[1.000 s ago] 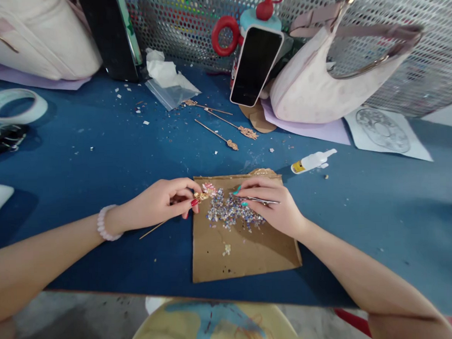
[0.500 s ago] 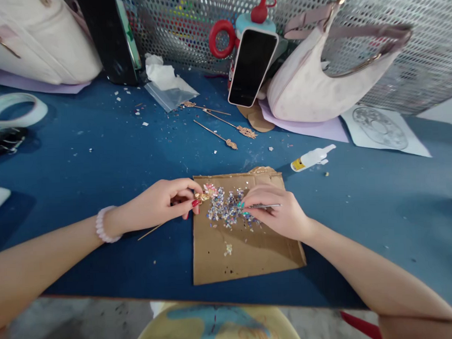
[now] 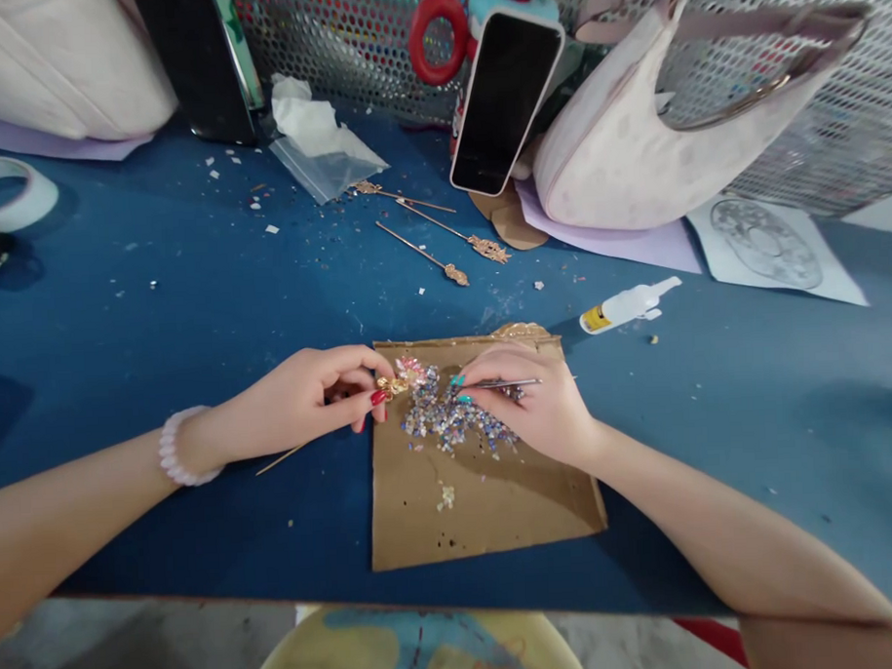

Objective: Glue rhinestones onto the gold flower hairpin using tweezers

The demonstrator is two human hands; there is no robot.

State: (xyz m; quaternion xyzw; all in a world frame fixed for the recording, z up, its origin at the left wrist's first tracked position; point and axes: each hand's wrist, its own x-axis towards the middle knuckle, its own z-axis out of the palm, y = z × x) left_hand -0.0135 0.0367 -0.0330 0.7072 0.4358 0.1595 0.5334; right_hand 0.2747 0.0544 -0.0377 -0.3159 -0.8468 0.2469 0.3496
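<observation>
My left hand [image 3: 302, 398] pinches a gold hairpin [image 3: 392, 386] near its ornate head, which carries a pink flower [image 3: 410, 371]. The pin's thin stem sticks out below the wrist. Thumb and forefinger of my right hand [image 3: 543, 404] grip slim metal tweezers [image 3: 519, 382] over a heap of small glittering beads or stones [image 3: 456, 424]. The fingers hide the tweezer tips, so I cannot tell whether a bead is in them. Under both lies a piece of brown cardboard [image 3: 525, 512], with a small pale cluster [image 3: 446, 497] near its front.
Several gold hairpins [image 3: 455, 274] lie behind the cardboard. A white glue bottle [image 3: 627, 307] lies at the right. Farther back are a phone [image 3: 507, 103], a pale handbag [image 3: 601, 163], a plastic bag [image 3: 327, 168] and a drawing [image 3: 765, 240]. A tape roll [image 3: 36, 202] is far left.
My right hand has moved left and slightly away from me with the tweezers, nearer the pink flower. My left hand keeps its pinch on the hairpin. The whole view has shifted slightly.
</observation>
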